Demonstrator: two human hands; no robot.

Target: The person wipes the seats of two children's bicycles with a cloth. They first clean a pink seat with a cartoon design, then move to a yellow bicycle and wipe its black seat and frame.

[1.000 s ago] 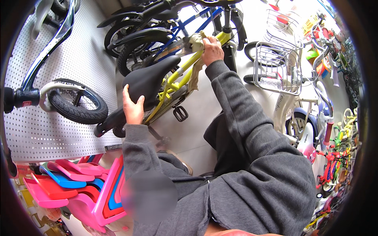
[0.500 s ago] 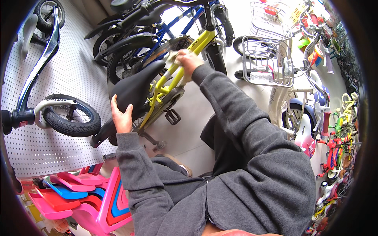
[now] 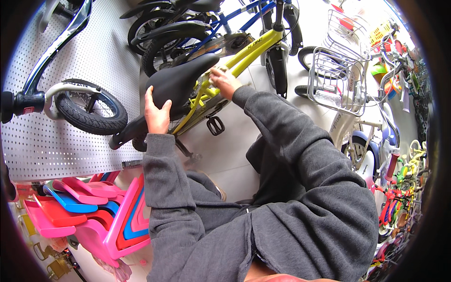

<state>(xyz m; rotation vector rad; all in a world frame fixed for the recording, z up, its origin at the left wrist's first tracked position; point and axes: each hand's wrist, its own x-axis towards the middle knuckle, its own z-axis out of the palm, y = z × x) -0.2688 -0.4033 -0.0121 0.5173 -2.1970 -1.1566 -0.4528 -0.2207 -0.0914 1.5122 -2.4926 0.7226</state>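
A yellow bicycle [image 3: 256, 48] with a black saddle [image 3: 181, 77] stands in front of me. My left hand [image 3: 157, 113] grips the wide rear end of the saddle, thumb and a finger spread over its edge; the other fingers are partly hidden. My right hand [image 3: 225, 81] is closed on a pale cloth [image 3: 217, 74] at the yellow frame, just right of the saddle's nose. Only a little of the cloth shows between the fingers. Below the frame sits a black pedal [image 3: 215, 125].
Blue-framed bicycles [image 3: 223, 21] stand close behind. On the left, a balance bike [image 3: 91, 107] rests on a white perforated shelf [image 3: 28, 162]. Stacked pink, red and blue plastic chairs [image 3: 105, 225] are at lower left. Bicycles with wire baskets [image 3: 336, 82] line the right.
My right hand has slid with the cloth down along the yellow frame toward the saddle. The left hand stays on the saddle. The whole view has shifted slightly.
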